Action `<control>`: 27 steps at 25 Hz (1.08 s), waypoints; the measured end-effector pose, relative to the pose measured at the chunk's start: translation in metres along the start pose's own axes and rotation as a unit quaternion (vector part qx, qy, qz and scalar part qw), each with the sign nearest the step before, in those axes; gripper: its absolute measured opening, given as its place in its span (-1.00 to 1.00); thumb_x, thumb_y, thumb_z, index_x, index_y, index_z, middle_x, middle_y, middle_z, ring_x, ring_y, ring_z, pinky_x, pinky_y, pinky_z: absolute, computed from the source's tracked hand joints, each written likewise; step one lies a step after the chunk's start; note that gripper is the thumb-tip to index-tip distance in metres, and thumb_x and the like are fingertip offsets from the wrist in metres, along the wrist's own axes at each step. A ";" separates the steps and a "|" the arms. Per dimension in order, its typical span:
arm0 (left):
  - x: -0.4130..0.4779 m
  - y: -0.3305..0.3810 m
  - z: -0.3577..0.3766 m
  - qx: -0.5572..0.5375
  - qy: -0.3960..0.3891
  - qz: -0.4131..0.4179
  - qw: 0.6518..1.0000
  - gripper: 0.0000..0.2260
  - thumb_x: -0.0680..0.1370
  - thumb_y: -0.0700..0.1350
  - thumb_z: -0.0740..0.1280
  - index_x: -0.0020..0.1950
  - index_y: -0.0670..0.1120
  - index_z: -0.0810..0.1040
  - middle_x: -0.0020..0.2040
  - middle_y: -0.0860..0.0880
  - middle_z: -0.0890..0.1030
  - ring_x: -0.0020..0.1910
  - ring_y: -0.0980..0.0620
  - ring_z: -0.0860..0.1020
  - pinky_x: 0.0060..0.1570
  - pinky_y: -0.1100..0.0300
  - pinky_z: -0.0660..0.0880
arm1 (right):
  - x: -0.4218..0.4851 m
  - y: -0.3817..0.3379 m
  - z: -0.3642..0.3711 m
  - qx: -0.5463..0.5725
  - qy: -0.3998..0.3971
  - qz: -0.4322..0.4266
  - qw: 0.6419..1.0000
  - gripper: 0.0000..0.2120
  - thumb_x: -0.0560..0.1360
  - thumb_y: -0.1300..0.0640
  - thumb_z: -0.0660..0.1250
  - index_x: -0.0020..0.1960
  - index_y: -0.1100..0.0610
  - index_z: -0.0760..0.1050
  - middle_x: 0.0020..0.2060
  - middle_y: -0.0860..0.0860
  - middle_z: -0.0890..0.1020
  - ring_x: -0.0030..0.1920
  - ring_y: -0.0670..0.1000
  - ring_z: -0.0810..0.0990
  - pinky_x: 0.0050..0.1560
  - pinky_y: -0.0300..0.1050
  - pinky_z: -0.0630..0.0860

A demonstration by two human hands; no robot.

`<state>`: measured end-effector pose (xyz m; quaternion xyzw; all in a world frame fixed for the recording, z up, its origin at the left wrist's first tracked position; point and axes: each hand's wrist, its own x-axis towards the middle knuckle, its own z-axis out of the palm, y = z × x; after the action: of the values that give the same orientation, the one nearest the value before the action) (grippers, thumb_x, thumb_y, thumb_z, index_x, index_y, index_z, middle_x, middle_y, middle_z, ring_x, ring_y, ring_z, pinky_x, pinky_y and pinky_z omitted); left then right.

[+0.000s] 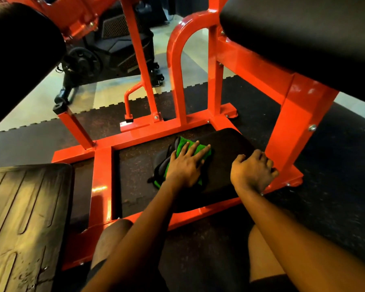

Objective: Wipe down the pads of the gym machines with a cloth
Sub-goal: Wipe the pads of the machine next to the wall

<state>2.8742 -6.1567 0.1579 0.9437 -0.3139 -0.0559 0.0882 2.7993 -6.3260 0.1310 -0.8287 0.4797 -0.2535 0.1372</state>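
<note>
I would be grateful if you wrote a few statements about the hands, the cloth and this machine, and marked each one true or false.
1. The left hand lies flat, fingers straight, on the green cloth. True.
2. The cloth is spread on the floor. False: it lies on the low black pad inside the base of the machine.
3. The right hand holds a spray bottle. False: its fingers curl over the right edge of the low black pad, and it holds no bottle.
4. The machine's frame is orange. True.
</note>
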 end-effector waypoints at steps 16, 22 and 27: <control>-0.027 -0.035 0.008 -0.017 0.080 -0.033 0.996 -0.57 0.68 0.16 0.02 0.57 0.29 0.14 0.60 0.11 0.20 0.59 0.00 0.10 0.47 -0.32 0.12 | 0.001 0.005 0.001 -0.015 -0.004 -0.013 1.000 -0.62 0.51 -0.03 0.22 0.18 0.19 0.52 0.14 0.17 0.63 0.21 0.20 0.51 0.18 0.15 0.35; 0.023 -0.093 -0.004 -0.184 0.099 -0.180 0.961 -0.61 0.68 0.06 0.12 0.52 0.11 0.33 0.46 -0.14 0.43 0.36 -0.29 0.41 0.30 -0.15 0.38 | 0.002 0.001 0.001 -0.033 -0.003 0.002 0.999 -0.58 0.49 -0.07 0.19 0.22 0.16 0.51 0.14 0.14 0.64 0.20 0.18 0.51 0.18 0.15 0.34; -0.050 -0.060 0.022 -0.317 0.193 -0.236 0.898 -0.46 0.64 0.10 0.25 0.61 0.09 0.21 0.58 -0.19 0.22 0.47 -0.28 0.33 0.42 -0.12 0.31 | -0.001 0.000 0.004 -0.034 0.005 0.001 0.999 -0.57 0.50 -0.06 0.17 0.22 0.17 0.52 0.14 0.15 0.64 0.20 0.18 0.52 0.19 0.15 0.36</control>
<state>2.8659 -6.0822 0.1271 0.9044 -0.0246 0.0111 0.4259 2.8010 -6.3253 0.1276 -0.8312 0.4895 -0.2410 0.1066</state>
